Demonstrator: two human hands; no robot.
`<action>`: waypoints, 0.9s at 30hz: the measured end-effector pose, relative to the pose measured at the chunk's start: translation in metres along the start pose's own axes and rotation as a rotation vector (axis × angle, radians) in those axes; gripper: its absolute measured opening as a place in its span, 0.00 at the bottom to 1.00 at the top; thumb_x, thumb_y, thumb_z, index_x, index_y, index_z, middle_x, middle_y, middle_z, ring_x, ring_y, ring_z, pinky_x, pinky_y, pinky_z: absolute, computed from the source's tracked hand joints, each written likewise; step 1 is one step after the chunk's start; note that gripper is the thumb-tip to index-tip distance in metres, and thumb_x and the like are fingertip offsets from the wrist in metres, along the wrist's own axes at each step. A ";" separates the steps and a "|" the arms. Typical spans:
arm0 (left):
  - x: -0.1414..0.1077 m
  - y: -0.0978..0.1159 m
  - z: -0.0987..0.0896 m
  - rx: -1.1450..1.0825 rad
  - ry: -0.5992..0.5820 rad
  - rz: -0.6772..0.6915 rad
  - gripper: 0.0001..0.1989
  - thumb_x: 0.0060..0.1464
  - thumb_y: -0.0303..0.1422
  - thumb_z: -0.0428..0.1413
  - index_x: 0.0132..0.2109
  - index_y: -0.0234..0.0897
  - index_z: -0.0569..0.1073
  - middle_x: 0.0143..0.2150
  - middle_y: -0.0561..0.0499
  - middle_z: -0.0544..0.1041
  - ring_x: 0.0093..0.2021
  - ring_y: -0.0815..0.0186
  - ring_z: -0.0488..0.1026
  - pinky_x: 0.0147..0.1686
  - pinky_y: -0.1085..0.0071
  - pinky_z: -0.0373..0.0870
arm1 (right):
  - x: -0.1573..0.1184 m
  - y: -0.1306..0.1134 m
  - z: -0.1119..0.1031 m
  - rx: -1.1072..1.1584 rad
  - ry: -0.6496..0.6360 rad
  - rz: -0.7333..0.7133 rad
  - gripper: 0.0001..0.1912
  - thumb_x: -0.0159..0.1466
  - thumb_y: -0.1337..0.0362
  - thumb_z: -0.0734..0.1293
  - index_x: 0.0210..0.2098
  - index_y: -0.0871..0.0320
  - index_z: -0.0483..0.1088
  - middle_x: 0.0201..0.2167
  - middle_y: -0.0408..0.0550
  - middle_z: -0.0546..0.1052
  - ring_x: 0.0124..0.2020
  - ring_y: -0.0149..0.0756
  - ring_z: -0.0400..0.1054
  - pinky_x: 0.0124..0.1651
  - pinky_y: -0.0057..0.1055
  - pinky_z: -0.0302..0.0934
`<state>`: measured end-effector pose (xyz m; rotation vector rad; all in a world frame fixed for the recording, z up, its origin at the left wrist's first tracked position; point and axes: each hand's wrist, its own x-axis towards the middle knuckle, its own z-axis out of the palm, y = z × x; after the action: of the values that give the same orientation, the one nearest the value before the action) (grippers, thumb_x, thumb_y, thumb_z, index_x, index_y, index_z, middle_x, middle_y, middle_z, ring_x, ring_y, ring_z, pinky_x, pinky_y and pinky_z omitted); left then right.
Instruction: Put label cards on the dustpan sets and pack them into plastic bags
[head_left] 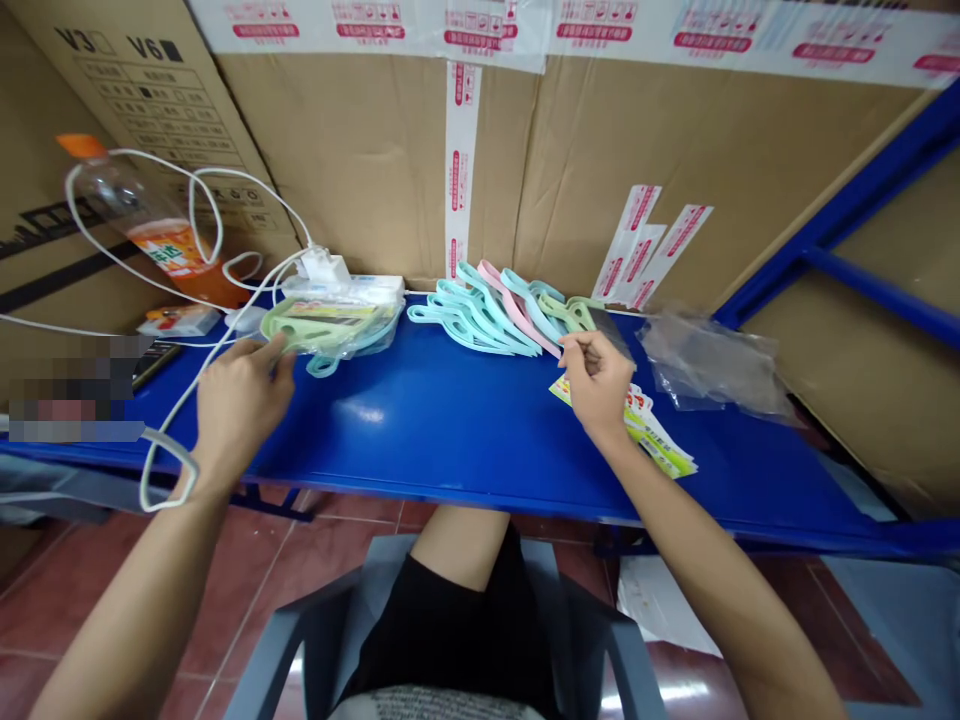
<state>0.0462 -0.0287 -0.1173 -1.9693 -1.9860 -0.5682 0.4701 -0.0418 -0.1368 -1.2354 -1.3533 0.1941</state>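
My left hand (244, 395) is at the left of the table, thumb and fingers closed at the near edge of a light-green plastic tool (322, 322) in a clear bag. That bag lies over other bagged pieces, and a blue looped end (322, 366) sticks out below. My right hand (598, 385) has its fingers curled into a pinch beside the lower end of a pink plastic tool (517, 305). What the pinch holds, if anything, is hidden. Several light-blue plastic tools (465, 315) and green ones (574, 312) lie around the pink one. Printed cards (664, 440) are fanned under my right hand.
Clear plastic bags (712, 360) lie at the right. At the left stand an orange drink bottle (169, 240) and a white plug (324, 266); a white cable (180, 400) loops across my left wrist. Cardboard (337, 150) backs the blue table (420, 430).
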 end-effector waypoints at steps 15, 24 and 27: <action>0.024 0.034 0.028 0.171 -0.111 0.057 0.32 0.80 0.45 0.38 0.63 0.33 0.81 0.52 0.33 0.80 0.51 0.44 0.75 0.45 0.60 0.65 | -0.003 -0.002 0.001 0.009 -0.113 -0.006 0.12 0.72 0.54 0.67 0.35 0.54 0.74 0.20 0.40 0.73 0.19 0.32 0.65 0.28 0.32 0.59; 0.034 0.018 0.045 -0.053 -0.157 0.034 0.32 0.75 0.44 0.48 0.75 0.30 0.71 0.60 0.28 0.75 0.57 0.42 0.77 0.56 0.55 0.74 | -0.003 -0.003 0.003 0.009 -0.163 -0.026 0.11 0.71 0.56 0.66 0.34 0.54 0.75 0.18 0.39 0.72 0.18 0.33 0.65 0.28 0.33 0.59; 0.034 0.008 0.051 -0.116 -0.149 0.094 0.33 0.72 0.43 0.51 0.72 0.23 0.74 0.59 0.26 0.76 0.60 0.44 0.76 0.63 0.53 0.73 | -0.002 -0.002 0.003 -0.004 -0.183 -0.015 0.11 0.70 0.56 0.66 0.35 0.54 0.75 0.18 0.39 0.72 0.19 0.33 0.66 0.28 0.33 0.59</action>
<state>0.0571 0.0252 -0.1459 -2.2208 -1.9728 -0.5391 0.4662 -0.0428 -0.1376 -1.2341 -1.5201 0.3002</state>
